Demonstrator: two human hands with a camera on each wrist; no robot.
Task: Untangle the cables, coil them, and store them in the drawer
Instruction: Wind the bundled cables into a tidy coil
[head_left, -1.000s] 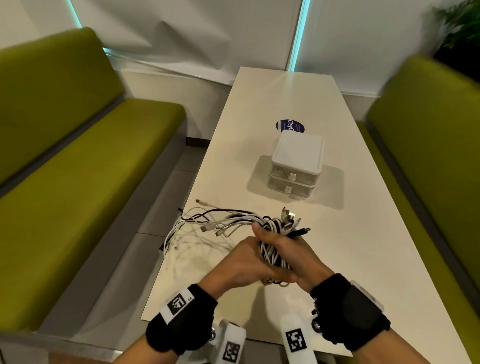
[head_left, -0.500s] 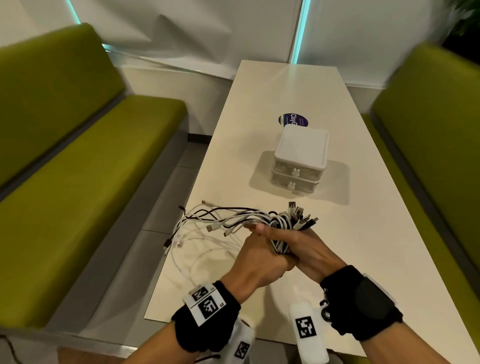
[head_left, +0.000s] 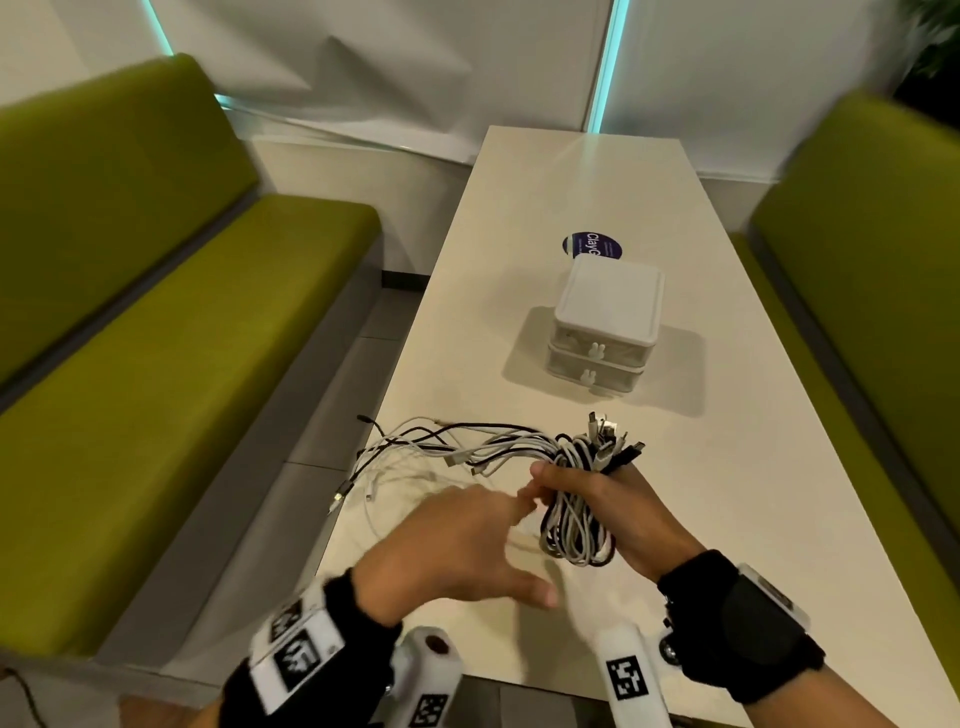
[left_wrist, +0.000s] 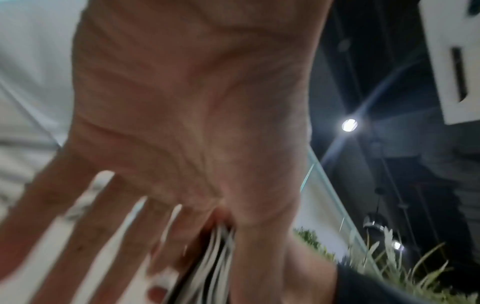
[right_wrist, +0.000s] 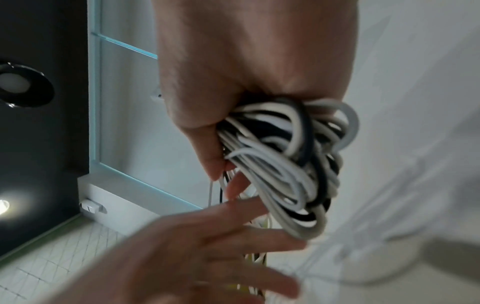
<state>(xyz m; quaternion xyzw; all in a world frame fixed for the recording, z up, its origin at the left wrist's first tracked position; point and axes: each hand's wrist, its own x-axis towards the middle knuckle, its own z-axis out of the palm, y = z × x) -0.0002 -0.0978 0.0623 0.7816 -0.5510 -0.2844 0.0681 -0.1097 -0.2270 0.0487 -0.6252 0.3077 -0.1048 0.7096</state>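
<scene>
My left hand (head_left: 457, 551) just let go, fingers spread; right hand (head_left: 618, 514) alone clenches the black-and-white cable bundle (head_left: 574, 525) (lower centre). Tails uncoiled; white two-drawer box (head_left: 605, 322) shut.

Green benches (head_left: 171, 332) flank a long white table (head_left: 566, 182).

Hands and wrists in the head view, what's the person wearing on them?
Both hands are bare. The left hand and right hand each have a black wrist wrap carrying white blocks printed with black square tag markers; the right wrap also bears a flat white module.
</scene>
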